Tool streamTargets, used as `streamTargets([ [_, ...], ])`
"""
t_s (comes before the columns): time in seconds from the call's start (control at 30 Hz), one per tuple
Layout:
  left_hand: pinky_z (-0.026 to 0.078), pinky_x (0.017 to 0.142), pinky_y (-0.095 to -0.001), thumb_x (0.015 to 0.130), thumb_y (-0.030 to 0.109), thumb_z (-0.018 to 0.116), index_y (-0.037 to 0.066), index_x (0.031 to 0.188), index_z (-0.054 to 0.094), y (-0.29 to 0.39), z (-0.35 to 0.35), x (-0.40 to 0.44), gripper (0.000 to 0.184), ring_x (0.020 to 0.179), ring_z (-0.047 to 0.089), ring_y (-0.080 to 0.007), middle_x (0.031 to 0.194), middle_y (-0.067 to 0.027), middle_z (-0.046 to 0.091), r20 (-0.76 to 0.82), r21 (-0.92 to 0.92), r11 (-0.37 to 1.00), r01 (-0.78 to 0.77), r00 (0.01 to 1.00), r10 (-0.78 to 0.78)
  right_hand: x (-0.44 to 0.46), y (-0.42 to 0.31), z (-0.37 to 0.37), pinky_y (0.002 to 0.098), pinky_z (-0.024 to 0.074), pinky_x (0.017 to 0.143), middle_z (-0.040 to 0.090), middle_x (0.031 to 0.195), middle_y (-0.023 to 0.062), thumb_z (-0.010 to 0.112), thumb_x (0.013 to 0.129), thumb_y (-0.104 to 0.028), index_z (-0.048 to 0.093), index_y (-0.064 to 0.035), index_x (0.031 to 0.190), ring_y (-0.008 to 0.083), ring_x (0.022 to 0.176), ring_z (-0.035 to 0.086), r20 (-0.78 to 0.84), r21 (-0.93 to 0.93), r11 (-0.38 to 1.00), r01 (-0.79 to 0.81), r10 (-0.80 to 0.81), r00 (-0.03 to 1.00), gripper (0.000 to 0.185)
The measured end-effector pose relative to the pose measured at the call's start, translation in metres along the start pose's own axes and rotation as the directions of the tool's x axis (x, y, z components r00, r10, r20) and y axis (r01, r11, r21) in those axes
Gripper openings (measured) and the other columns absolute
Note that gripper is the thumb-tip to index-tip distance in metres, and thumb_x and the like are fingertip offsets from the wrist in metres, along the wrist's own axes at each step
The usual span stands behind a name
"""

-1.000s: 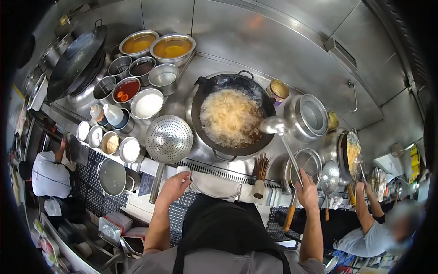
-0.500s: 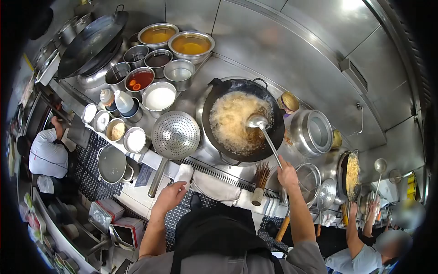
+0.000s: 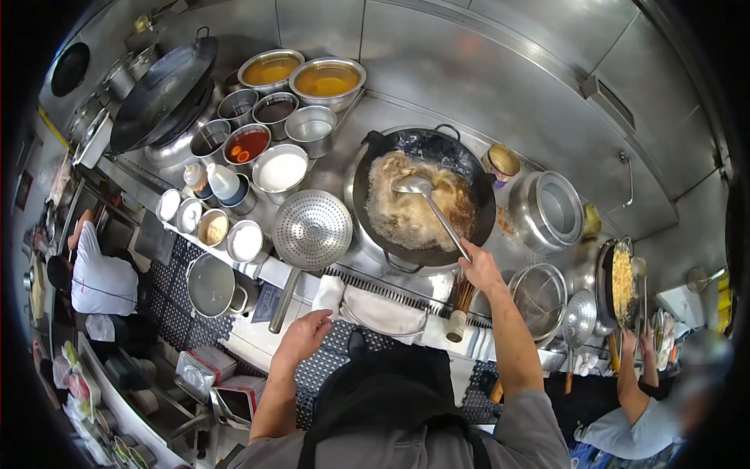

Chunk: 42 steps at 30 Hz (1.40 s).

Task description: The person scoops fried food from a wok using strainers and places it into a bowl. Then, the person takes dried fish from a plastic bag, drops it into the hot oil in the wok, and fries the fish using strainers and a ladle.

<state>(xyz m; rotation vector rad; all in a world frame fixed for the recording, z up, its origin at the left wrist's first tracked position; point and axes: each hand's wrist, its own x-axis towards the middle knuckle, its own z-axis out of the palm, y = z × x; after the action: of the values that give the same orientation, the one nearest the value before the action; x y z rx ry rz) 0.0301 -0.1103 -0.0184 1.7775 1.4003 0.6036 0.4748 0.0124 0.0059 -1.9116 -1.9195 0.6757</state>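
My right hand (image 3: 481,270) is closed round the handle of a long metal ladle (image 3: 444,219). Its bowl dips into bubbling, foaming oil (image 3: 406,223) inside a black wok (image 3: 486,211) on the stove. Whatever lies under the foam cannot be made out. My left hand (image 3: 306,336) hangs free before the counter edge, fingers loosely bent and holding nothing. Nearest to it is the handle of a large perforated strainer (image 3: 312,228), which rests on the counter left of the wok. Folded white cloths (image 3: 383,311) lie along the front edge.
Metal pots of sauces and liquids, including a red one (image 3: 247,144), crowd the back left beside another wok (image 3: 168,94). A bamboo brush (image 3: 458,313), wire strainer (image 3: 539,301) and steel pot (image 3: 550,211) are at right. Co-workers (image 3: 105,270) stand left and right.
The ladle has swept to the left and away through the oil, my right hand moving with it. Foam has drawn back from the wok's far side. My left hand stays near the counter edge.
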Motion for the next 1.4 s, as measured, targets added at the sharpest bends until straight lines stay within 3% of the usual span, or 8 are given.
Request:
streamTargets([
  [0.3, 0.056, 0.075, -0.0347, 0.093, 0.010, 0.063, 0.001, 0.122, 0.061, 0.010, 0.007, -0.003, 0.031, 0.084, 0.072, -0.0268, 0.094, -0.0137, 0.072, -0.030, -0.030, 0.998, -0.055, 0.998, 0.054, -0.059, 0.005, -0.037, 0.0427, 0.0475, 0.102, 0.061, 0.129, 0.0214, 0.065, 0.087, -0.012, 0.055, -0.0072, 0.137, 0.0400, 0.117, 0.058, 0.050, -0.133, 0.982, 0.136, -0.130, 0.990, 0.052],
  [0.33, 0.054, 0.080, -0.0430, 0.091, 0.014, 0.064, 0.002, 0.118, 0.063, 0.014, 0.005, -0.006, 0.030, 0.091, 0.068, -0.0373, 0.097, -0.0178, 0.071, -0.034, -0.096, 0.995, 0.007, 0.999, -0.010, -0.065, 0.003, -0.044, 0.0434, 0.0479, 0.102, 0.062, 0.128, 0.0208, 0.065, 0.086, -0.012, 0.054, -0.0092, 0.138, 0.0396, 0.116, 0.059, 0.063, -0.179, 0.977, 0.118, -0.108, 0.992, 0.053],
  [0.53, 0.054, 0.081, -0.0426, 0.091, 0.014, 0.064, 0.002, 0.119, 0.063, 0.012, 0.002, -0.010, 0.030, 0.092, 0.068, -0.0377, 0.098, -0.0179, 0.071, -0.025, -0.111, 0.994, -0.002, 1.000, -0.001, -0.091, -0.002, -0.071, 0.0458, 0.0496, 0.098, 0.063, 0.125, 0.0196, 0.062, 0.088, -0.013, 0.051, -0.0213, 0.142, 0.0403, 0.111, 0.061, 0.094, -0.344, 0.936, 0.080, -0.051, 0.994, 0.055],
  [0.9, 0.054, 0.079, -0.0424, 0.091, 0.014, 0.065, 0.002, 0.118, 0.063, 0.002, -0.001, -0.018, 0.029, 0.090, 0.068, -0.0366, 0.097, -0.0179, 0.071, -0.064, -0.111, 0.993, -0.030, 0.998, 0.023, -0.159, -0.058, -0.137, 0.0449, 0.0496, 0.090, 0.065, 0.115, 0.0243, 0.067, 0.083, -0.005, 0.055, -0.0069, 0.137, 0.0428, 0.104, 0.062, -0.040, -0.325, 0.946, -0.002, -0.012, 0.999, 0.056],
  [1.13, 0.054, 0.079, -0.0430, 0.091, 0.014, 0.064, 0.002, 0.118, 0.063, 0.005, 0.001, -0.016, 0.029, 0.090, 0.068, -0.0358, 0.096, -0.0161, 0.071, -0.058, -0.052, 0.996, -0.072, 0.996, 0.069, -0.186, -0.087, -0.170, 0.0477, 0.0528, 0.089, 0.067, 0.112, 0.0189, 0.068, 0.082, -0.009, 0.058, -0.0128, 0.133, 0.0396, 0.104, 0.064, 0.035, -0.499, 0.862, -0.090, 0.124, 0.992, 0.053],
  [1.3, 0.054, 0.079, -0.0431, 0.091, 0.014, 0.065, 0.002, 0.117, 0.062, 0.010, 0.001, -0.024, 0.029, 0.090, 0.067, -0.0361, 0.096, -0.0164, 0.070, -0.089, -0.027, 0.997, -0.066, 0.994, 0.063, -0.152, -0.036, -0.128, 0.0485, 0.0523, 0.091, 0.066, 0.115, 0.0247, 0.066, 0.084, -0.011, 0.058, -0.0139, 0.134, 0.0429, 0.106, 0.063, 0.066, -0.412, 0.909, -0.068, 0.104, 0.992, 0.050],
  [1.33, 0.054, 0.078, -0.0426, 0.091, 0.013, 0.065, 0.002, 0.117, 0.062, 0.012, 0.001, -0.029, 0.029, 0.090, 0.067, -0.0361, 0.096, -0.0165, 0.070, -0.102, -0.034, 0.997, -0.069, 0.993, 0.065, -0.140, -0.005, -0.111, 0.0492, 0.0528, 0.090, 0.065, 0.114, 0.0254, 0.066, 0.085, -0.011, 0.057, -0.0129, 0.135, 0.0441, 0.104, 0.063, 0.038, -0.424, 0.905, 0.041, -0.028, 0.999, 0.051],
  [1.4, 0.054, 0.078, -0.0423, 0.090, 0.013, 0.065, 0.002, 0.117, 0.062, 0.016, -0.001, -0.039, 0.029, 0.090, 0.067, -0.0361, 0.096, -0.0165, 0.070, -0.129, -0.035, 0.998, -0.043, 0.991, 0.038, -0.116, 0.001, -0.091, 0.0496, 0.0531, 0.089, 0.065, 0.115, 0.0263, 0.067, 0.085, -0.012, 0.055, -0.0109, 0.136, 0.0450, 0.102, 0.064, 0.038, -0.424, 0.905, -0.027, 0.048, 0.998, 0.053],
])
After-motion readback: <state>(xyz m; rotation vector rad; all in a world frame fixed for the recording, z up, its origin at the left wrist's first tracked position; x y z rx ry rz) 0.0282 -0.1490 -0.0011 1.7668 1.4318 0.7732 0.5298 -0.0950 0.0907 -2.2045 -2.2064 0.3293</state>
